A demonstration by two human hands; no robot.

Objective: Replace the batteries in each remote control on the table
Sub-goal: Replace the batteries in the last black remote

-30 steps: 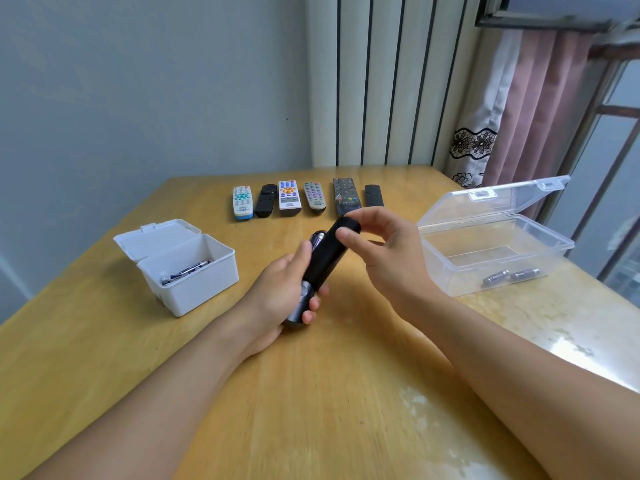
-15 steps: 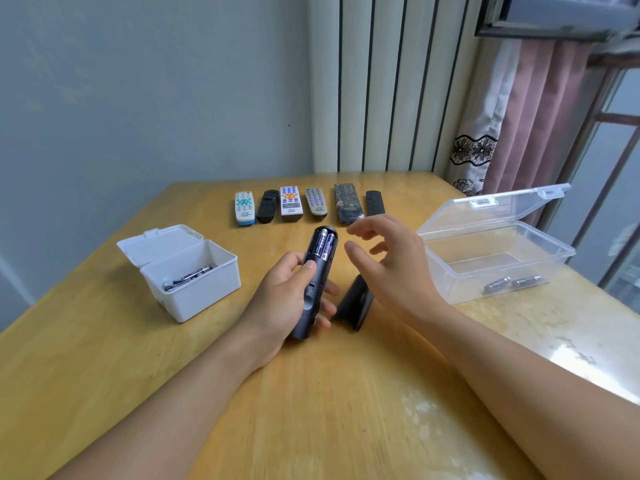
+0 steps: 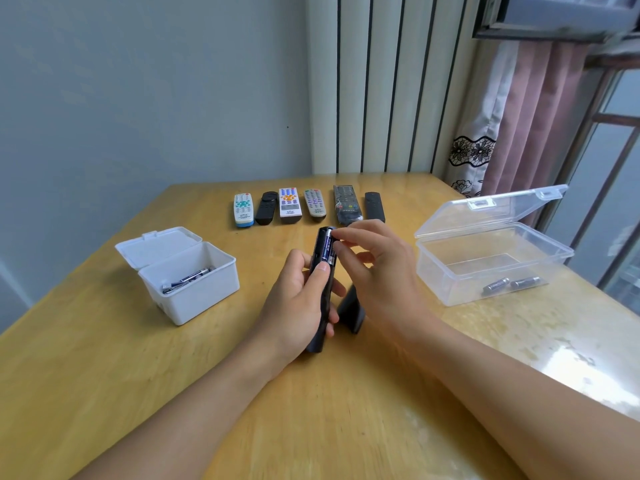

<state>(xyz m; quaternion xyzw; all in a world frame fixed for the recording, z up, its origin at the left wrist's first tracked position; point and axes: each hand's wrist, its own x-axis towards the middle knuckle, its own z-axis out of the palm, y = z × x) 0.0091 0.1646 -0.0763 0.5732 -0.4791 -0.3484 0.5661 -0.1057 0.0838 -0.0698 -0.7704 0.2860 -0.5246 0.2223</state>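
Observation:
My left hand [image 3: 294, 306] grips a black remote [image 3: 323, 292], back side up, with its battery bay uncovered. Blue batteries [image 3: 327, 247] lie in the bay. The fingertips of my right hand [image 3: 377, 271] pinch the top end of the right-hand battery. The remote's black cover [image 3: 351, 313] lies on the table between my hands. Several more remotes [image 3: 289, 206] lie in a row at the far side. A white box [image 3: 187, 282] on the left holds blue batteries [image 3: 188, 279]. A clear box [image 3: 491, 265] on the right holds two grey batteries [image 3: 510, 285].
The wooden table [image 3: 173, 393] ends at a grey wall on the left and behind. A striped panel, a pink curtain and a window stand at the back right. Both boxes have their lids hinged up.
My right hand took the cover off the remote and laid it on the table, then came back and now touches a battery in the uncovered bay.

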